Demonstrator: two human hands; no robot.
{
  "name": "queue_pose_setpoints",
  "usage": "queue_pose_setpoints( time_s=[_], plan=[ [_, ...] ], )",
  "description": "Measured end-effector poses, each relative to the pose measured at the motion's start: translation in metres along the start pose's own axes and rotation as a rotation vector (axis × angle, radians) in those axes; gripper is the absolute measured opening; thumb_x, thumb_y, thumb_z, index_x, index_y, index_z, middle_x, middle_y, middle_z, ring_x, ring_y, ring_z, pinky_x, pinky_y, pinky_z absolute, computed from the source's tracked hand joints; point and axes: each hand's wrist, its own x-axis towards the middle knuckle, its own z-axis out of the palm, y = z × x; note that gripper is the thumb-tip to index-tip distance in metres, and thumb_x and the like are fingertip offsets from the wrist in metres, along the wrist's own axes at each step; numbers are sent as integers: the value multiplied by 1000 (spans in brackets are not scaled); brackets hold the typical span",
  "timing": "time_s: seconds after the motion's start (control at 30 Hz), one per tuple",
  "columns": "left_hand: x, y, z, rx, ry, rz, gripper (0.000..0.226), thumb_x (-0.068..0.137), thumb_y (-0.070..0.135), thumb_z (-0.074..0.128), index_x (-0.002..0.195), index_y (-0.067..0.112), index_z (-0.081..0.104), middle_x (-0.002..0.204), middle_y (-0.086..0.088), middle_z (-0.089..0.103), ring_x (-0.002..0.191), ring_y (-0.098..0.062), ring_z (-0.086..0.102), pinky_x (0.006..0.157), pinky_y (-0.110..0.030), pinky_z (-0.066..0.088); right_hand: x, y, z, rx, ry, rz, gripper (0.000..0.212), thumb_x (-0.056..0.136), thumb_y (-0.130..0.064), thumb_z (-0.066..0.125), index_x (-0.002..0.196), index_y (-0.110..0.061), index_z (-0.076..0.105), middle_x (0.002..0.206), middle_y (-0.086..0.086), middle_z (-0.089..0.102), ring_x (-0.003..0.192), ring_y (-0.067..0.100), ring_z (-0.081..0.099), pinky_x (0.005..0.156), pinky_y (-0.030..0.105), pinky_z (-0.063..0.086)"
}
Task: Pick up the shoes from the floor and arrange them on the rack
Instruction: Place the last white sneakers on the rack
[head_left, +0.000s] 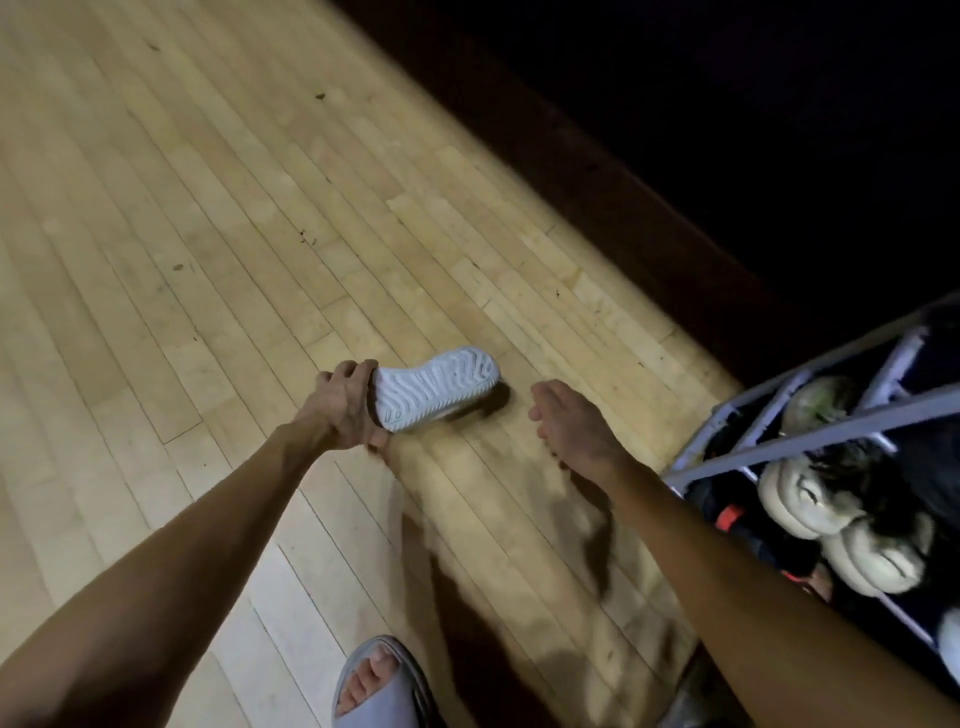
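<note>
Left hand (345, 402) fingers curl round the heel of a seemingly light, stiff-soled white shoe (436, 387), right hand (574, 426) loosely spread.

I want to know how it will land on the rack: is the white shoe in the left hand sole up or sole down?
Sole up. The white shoe's ridged tread faces the camera while the left hand grips one end.

The rack (810, 431) is being cut off by the right edge; the white shoe's (436, 387) upper is being hidden behind its sole, its heel by the left hand (345, 405).
</note>
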Motion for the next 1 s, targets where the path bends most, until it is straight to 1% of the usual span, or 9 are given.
queue_pose_setpoints(
  time_s=[0.13,0.27,0.4,0.47,0.57,0.63,0.8,0.93,1.0],
  plan=[
    [-33,66,-41,45,-28,158,101,60,39,80,145,16,30,138,-7,41,126,-27,40,106,-34,31,-51,2,-55,37,60,3,40,101,-46,35,133,-25,50,130,3,57,118,24,55,97,40,46],
    [-85,132,-73,56,-14,308,119,41,57,64,147,15,29,140,-6,41,126,-24,41,105,-30,32,-100,8,-100,-9,202,-81,74,91,-51,60,153,-26,28,156,-3,32,138,19,40,93,32,43],
    [-141,185,-94,19,56,439,122,37,58,59,148,21,27,144,0,35,128,-27,35,105,-36,36,-155,6,-142,-17,276,-177,99,76,-39,81,154,-20,24,142,-11,34,131,6,36,103,22,29],
    [-168,208,-104,-4,79,491,117,45,47,74,149,22,26,147,1,32,131,-27,31,106,-41,37,-182,5,-161,123,266,-171,112,70,-48,84,156,-22,17,145,-13,36,133,8,39,112,32,34],
    [-214,239,-119,23,164,565,111,54,33,82,149,21,25,148,2,30,131,-25,29,107,-41,37,-229,-6,-187,394,300,-87,72,91,-50,60,149,-17,35,140,-3,50,121,16,54,106,46,46],
    [-246,257,-125,34,222,611,110,53,34,80,148,23,26,146,3,30,130,-23,30,104,-44,40,-263,-14,-202,539,303,-52,40,99,-45,47,121,-13,59,118,4,64,103,19,63,96,48,54],
    [-318,296,-135,47,344,692,113,55,28,81,151,24,21,148,7,25,134,-16,24,109,-37,36,-348,-15,-236,698,368,-85,26,100,-36,47,105,-17,64,101,5,70,93,21,66,89,47,57],
    [-363,334,-137,71,455,786,114,57,32,82,153,24,19,149,8,24,136,-15,22,112,-32,29,-409,-11,-262,746,485,-178,32,99,-39,47,98,-14,67,90,6,72,76,17,66,57,30,53],
    [-377,353,-134,84,474,815,116,57,36,80,153,26,17,151,7,24,137,-16,21,115,-36,28,-432,-4,-274,766,533,-204,35,99,-41,46,94,-13,66,88,5,71,72,15,65,54,27,50]
  ],
)
